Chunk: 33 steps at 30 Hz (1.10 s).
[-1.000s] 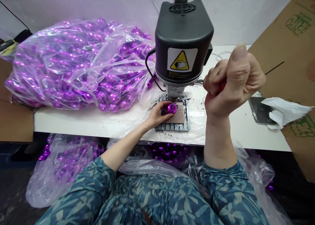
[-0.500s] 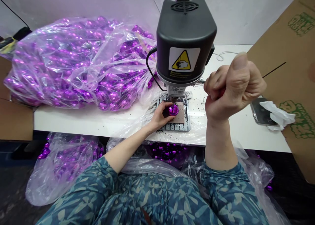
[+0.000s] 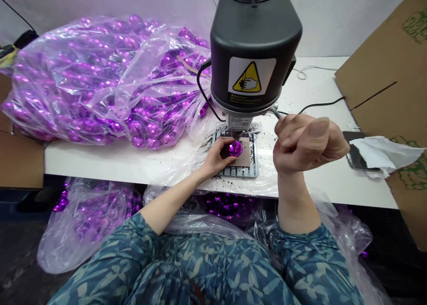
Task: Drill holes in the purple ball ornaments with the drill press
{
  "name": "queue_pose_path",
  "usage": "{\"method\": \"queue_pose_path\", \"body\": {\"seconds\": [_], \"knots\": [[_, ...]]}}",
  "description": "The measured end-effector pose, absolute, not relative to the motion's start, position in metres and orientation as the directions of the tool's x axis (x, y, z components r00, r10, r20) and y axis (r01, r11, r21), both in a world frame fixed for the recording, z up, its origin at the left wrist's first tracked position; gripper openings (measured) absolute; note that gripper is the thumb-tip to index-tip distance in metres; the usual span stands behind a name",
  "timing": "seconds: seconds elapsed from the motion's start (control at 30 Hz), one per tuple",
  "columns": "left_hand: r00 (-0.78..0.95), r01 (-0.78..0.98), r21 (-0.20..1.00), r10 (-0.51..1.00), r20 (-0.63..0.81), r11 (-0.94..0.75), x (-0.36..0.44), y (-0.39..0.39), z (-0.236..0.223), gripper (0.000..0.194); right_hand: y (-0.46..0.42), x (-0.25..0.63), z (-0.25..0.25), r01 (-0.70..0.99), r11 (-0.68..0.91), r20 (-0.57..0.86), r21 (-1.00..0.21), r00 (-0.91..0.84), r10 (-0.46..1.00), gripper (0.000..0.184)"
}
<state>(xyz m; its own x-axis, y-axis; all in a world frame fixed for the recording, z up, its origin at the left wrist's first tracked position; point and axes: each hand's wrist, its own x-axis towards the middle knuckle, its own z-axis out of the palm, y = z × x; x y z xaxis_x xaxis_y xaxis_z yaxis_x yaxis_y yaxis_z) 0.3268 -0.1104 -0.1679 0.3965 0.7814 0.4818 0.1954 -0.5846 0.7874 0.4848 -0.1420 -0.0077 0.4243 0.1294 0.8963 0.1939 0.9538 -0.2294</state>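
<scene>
Under the chuck of a black drill press [image 3: 255, 42], my left hand [image 3: 216, 157] pinches a shiny purple faceted ball [image 3: 235, 148] between thumb and fingers. The ball rests on a small brown board [image 3: 245, 156], which lies on the grey slotted base [image 3: 254, 171]. The drill tip meets the top of the ball, though whether it has gone in I cannot tell. To the right of the motor housing, my right hand [image 3: 308, 140] is closed around the press's feed lever [image 3: 276, 112]. Its grip end is hidden inside my fist.
A big clear bag of purple balls [image 3: 110, 82] lies at the left on the white table [image 3: 100, 162]. Dark shavings surround the base. On the right are a phone [image 3: 355, 156] under a white tissue [image 3: 387, 156] and a cardboard box [image 3: 390, 82]. Another bag [image 3: 90, 220] hangs below the table's front edge.
My right hand has come down and slightly toward me with the lever. The left hand and the ball stay in place. The view has shifted a little.
</scene>
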Motion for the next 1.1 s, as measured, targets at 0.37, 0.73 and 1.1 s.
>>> {"method": "queue_pose_path", "body": {"seconds": [0.37, 0.73, 1.1], "knots": [[0.385, 0.200, 0.776, 0.776, 0.500, -0.599, 0.327, -0.110, -0.170, 0.052, -0.134, 0.490, -0.019, 0.201, 0.979, 0.959, -0.016, 0.281, -0.042, 0.040], [0.347, 0.155, 0.845, 0.829, 0.439, -0.513, 0.331, -0.116, -0.167, 0.048, -0.141, 0.486, -0.018, 0.199, 0.975, 0.952, -0.102, 0.303, 0.038, 0.047], [0.591, 0.287, 0.710, 0.702, 0.397, -0.643, 0.301, -0.171, -0.139, 0.042, -0.130, 0.484, 0.050, 0.067, 0.848, 0.768, -0.525, 0.466, 0.439, 0.049]]}}
